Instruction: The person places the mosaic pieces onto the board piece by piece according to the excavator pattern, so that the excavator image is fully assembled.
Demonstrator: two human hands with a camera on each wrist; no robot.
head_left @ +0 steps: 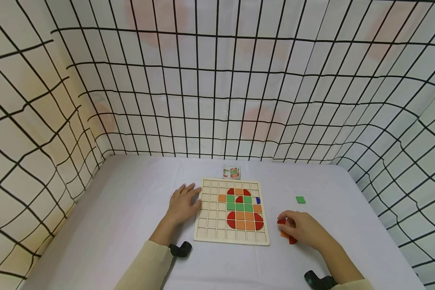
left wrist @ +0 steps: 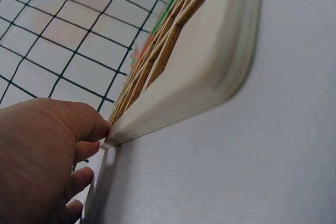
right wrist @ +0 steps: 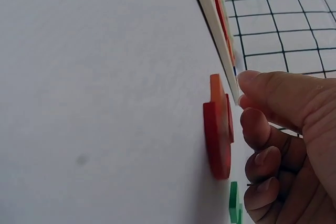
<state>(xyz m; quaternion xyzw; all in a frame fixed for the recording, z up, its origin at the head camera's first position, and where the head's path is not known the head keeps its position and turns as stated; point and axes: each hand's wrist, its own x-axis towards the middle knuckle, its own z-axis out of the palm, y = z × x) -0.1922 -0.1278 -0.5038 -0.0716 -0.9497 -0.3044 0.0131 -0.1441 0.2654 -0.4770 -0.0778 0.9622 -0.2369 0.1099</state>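
Observation:
A square wooden grid board (head_left: 210, 225) lies flat, its right half filled with red, orange and green tiles and one blue piece (head_left: 258, 200). Beside its left edge lies my left hand (head_left: 182, 204), fingers spread; in the left wrist view the thumb (left wrist: 89, 124) touches the board's edge. My right hand (head_left: 304, 229) hovers with bent fingers over a small cluster of loose pieces. There, a red piece (right wrist: 216, 140) and an orange tile (right wrist: 215, 88) lie together, with another red piece (head_left: 281, 221) showing between thumb and index finger. No piece shows pinched between the fingertips.
A green tile (head_left: 300, 199) lies on the white-covered table right of the board, farther back than the right hand. Behind the board stands a small picture card (head_left: 231, 172) with a coloured pattern. Black wire mesh (head_left: 214, 96) encloses the back and both sides.

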